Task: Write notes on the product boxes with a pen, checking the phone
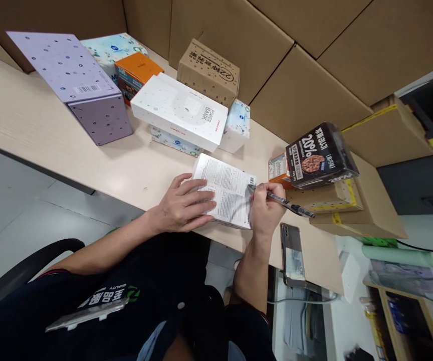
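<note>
A white box with printed text [228,189] lies on the pale wooden desk [32,125] near its front edge. My left hand [182,204] rests flat on the box's left side, fingers stretched out, pressing it down. My right hand [266,208] is closed round a black pen [282,201], whose tip touches the box's right edge near a small barcode.
Behind stand a white power bank box [179,110], a lilac box [73,80], an orange box [136,72], a brown carton [209,72] and patterned boxes. At right, a black snack box [319,155] sits on flat cardboard parcels [355,210]. A phone [292,253] lies at the desk's edge. Cardboard lines the back.
</note>
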### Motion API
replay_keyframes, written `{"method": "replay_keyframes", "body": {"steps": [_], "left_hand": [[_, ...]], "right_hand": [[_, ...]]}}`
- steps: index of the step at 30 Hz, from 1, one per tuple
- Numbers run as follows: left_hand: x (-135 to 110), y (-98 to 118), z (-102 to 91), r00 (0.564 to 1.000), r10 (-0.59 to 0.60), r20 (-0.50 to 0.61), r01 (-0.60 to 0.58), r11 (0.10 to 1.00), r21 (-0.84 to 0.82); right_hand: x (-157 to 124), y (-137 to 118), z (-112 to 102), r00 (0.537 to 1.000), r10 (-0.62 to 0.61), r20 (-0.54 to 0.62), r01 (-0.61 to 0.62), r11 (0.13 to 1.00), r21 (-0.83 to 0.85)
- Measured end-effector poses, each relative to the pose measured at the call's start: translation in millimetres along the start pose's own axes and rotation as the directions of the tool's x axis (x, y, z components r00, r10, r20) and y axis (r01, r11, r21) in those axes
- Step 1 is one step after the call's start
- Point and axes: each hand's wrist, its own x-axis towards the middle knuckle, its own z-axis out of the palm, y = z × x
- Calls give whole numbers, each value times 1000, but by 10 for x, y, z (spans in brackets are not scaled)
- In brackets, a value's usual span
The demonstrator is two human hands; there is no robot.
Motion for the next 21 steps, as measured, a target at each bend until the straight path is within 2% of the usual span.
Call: {"method": "replay_keyframes", "body": {"steps": [4,9,14,21], "left_hand": [[-4,1,4,1000,1,-4,-1,1000,-16],[-32,-8,15,1000,-14,9,14,1000,-28],[-56,-16,22,999,-31,32,32,999,-36],[-49,-17,34,1000,-20,4,20,999,-32]], "right_hand": [[13,-59,-15,999,-39,26,41,997,-69],[16,-105,-33,997,-33,66,40,992,-122],[13,-95,-30,998,-38,59,45,993,-113],[18,-101,-44,997,-33,69,41,993,-108]]}}
